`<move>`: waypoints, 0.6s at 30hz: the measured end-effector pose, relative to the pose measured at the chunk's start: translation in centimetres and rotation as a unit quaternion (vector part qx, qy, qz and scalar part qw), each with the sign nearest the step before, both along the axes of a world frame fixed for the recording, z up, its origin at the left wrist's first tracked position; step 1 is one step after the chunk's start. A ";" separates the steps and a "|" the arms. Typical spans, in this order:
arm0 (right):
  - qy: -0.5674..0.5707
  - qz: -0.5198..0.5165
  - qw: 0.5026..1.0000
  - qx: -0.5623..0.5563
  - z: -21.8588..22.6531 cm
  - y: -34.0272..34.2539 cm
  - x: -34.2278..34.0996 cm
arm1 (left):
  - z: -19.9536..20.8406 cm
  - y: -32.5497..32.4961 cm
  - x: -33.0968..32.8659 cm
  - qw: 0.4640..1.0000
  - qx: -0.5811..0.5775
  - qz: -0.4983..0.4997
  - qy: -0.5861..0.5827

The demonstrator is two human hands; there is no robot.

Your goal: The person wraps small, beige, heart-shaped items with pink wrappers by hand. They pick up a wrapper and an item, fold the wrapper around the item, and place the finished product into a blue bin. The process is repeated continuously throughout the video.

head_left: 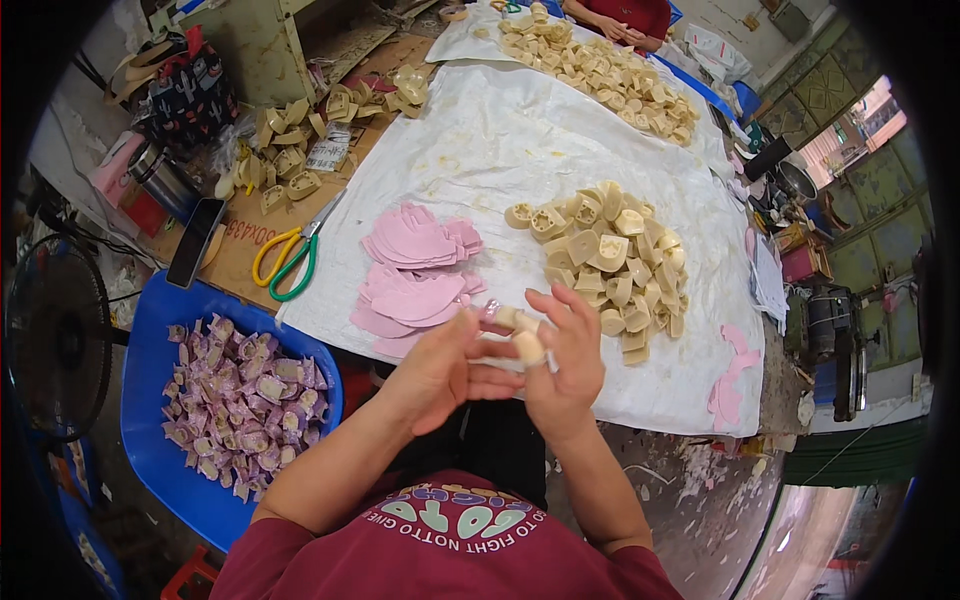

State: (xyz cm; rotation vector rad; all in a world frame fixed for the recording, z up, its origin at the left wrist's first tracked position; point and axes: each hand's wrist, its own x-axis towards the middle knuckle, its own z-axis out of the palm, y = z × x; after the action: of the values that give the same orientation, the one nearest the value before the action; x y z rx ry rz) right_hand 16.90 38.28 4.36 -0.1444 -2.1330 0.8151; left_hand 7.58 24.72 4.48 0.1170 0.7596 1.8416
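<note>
My left hand point(435, 370) and my right hand point(566, 362) meet above the near edge of the cloth-covered table. Between their fingertips is a small cream moulded piece point(512, 320), with a bit of pink-purple material at its left end. The fingers are slightly blurred, and a cream patch covers the right thumb tip; I cannot tell whether it is a finger cover. Just beyond my left hand lie stacks of thin pink cut sheets point(415, 285). A heap of cream moulded pieces point(615, 255) rests past my right hand.
A blue tub point(150, 400) of purple-wrapped pieces point(250, 400) stands at left. Scissors point(300, 250), a phone point(196, 243) and a steel flask point(165, 182) sit on the table's left side. Pink scraps point(733, 380) lie at right. Across the table, a person point(630, 25) sits behind another heap.
</note>
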 end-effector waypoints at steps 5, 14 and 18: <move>0.010 0.072 0.963 -0.258 -0.3 -2.4 0.6 | -0.5 0.0 0.3 0.996 0.067 0.045 -0.037; -0.075 0.231 0.792 -0.560 -1.3 -2.9 0.0 | 0.4 0.6 1.0 0.994 0.030 0.091 0.059; -0.048 0.193 0.824 -0.530 -1.3 -2.6 -0.8 | 0.8 1.2 1.5 0.985 -0.006 0.102 0.138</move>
State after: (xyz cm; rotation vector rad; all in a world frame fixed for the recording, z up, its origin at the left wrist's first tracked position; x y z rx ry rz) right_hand 16.08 35.71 3.10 -0.3308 -1.5561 2.2110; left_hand 9.06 25.92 5.28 0.3024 1.0059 2.0397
